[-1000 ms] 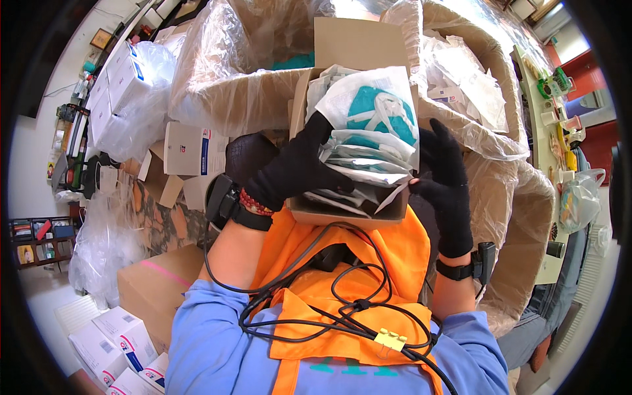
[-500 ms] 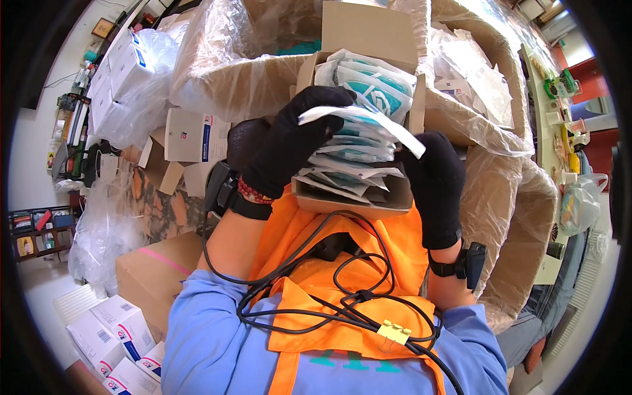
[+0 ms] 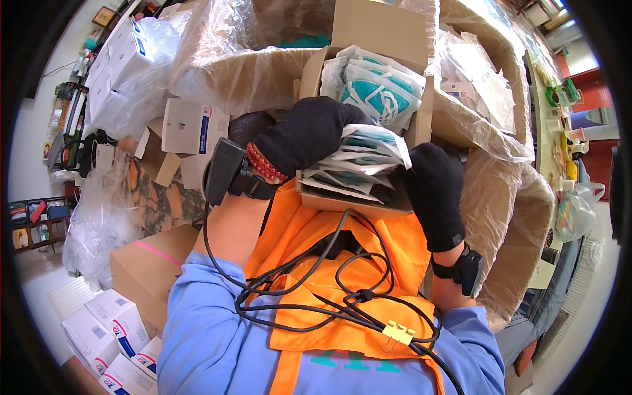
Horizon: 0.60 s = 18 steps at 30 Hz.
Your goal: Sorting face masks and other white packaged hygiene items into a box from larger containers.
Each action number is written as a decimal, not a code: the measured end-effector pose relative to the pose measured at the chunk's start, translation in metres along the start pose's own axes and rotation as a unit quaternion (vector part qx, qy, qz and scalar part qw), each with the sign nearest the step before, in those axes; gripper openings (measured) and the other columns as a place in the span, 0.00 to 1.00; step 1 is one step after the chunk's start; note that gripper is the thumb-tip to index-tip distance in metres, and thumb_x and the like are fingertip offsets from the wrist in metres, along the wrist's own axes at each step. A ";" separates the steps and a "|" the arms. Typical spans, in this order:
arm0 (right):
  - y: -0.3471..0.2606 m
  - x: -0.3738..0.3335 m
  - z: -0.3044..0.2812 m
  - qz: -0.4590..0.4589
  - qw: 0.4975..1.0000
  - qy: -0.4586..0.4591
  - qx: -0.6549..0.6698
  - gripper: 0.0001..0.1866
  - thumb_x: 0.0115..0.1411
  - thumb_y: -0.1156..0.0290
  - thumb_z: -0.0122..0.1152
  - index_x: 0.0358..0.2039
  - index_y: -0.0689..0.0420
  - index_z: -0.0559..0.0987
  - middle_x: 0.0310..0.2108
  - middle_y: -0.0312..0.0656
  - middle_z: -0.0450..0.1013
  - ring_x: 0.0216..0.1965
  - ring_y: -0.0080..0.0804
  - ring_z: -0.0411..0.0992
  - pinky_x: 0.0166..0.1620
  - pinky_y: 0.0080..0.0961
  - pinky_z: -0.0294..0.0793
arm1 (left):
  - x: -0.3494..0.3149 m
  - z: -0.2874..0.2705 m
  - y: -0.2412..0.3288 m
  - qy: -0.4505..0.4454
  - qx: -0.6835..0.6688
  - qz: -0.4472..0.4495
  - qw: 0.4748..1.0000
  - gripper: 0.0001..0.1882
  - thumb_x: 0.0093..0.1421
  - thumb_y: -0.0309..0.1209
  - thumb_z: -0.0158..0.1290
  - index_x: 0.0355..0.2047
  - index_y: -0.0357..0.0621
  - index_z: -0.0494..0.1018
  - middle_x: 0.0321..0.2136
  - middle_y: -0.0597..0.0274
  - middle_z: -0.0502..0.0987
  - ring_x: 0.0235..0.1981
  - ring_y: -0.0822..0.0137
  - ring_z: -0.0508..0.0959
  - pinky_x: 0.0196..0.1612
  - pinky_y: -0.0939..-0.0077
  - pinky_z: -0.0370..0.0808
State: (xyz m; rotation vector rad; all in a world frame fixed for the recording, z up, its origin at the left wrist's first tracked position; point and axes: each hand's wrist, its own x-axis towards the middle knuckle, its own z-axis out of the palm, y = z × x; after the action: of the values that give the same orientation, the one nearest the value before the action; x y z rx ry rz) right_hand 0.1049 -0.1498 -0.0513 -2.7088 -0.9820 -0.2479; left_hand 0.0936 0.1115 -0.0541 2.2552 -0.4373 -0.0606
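A small open cardboard box (image 3: 349, 203) rests against my orange vest, packed with clear-wrapped teal face masks (image 3: 378, 92). My left hand (image 3: 308, 131), in a black glove, presses down on a stack of the wrapped masks (image 3: 359, 158) at the near end of the box, fingers curled over them. In a black glove too, my right hand (image 3: 436, 191) grips the box's right side from below. Black cables loop over my vest under the box.
Big cardboard bins lined with clear plastic (image 3: 487, 131) surround the box ahead and to the right. White cartons (image 3: 191, 125) and plastic bags (image 3: 99, 224) pile up at left; a brown box (image 3: 141, 263) and small white boxes (image 3: 105, 329) sit lower left.
The box has come lower and nearer to my chest. My left hand has pushed the lifted masks down flat into it. My right hand has slid down the box's right side.
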 end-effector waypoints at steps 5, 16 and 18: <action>-0.020 0.011 -0.023 -0.010 0.978 0.168 0.126 0.25 0.40 0.71 0.72 0.42 0.52 0.77 0.44 0.44 0.73 0.42 0.40 0.74 0.41 0.37 0.72 | -0.009 -0.003 -0.006 -0.002 -0.033 0.009 0.999 0.17 0.57 0.26 0.52 0.48 0.45 0.75 0.40 0.49 0.79 0.43 0.51 0.79 0.48 0.67 0.75; -0.024 0.019 -0.013 0.020 0.993 -0.035 0.115 0.34 0.43 0.74 0.71 0.54 0.46 0.73 0.45 0.39 0.75 0.38 0.41 0.77 0.40 0.28 0.76 | -0.049 -0.023 0.030 0.166 0.075 -0.028 0.983 0.31 0.51 0.18 0.49 0.58 0.46 0.65 0.53 0.52 0.71 0.52 0.55 0.74 0.55 0.68 0.70; -0.027 0.021 -0.008 0.013 0.994 -0.100 0.041 0.25 0.47 0.69 0.68 0.48 0.45 0.76 0.44 0.35 0.75 0.37 0.42 0.77 0.39 0.29 0.76 | -0.068 -0.026 0.032 0.188 -0.027 -0.051 0.980 0.30 0.50 0.15 0.46 0.56 0.43 0.66 0.50 0.56 0.73 0.47 0.62 0.76 0.51 0.72 0.70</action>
State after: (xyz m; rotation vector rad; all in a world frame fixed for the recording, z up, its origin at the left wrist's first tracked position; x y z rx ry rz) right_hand 0.1021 -0.1194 -0.0335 -2.7082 -0.9859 0.0685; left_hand 0.0257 0.1335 -0.0202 2.1688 -0.1161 0.2936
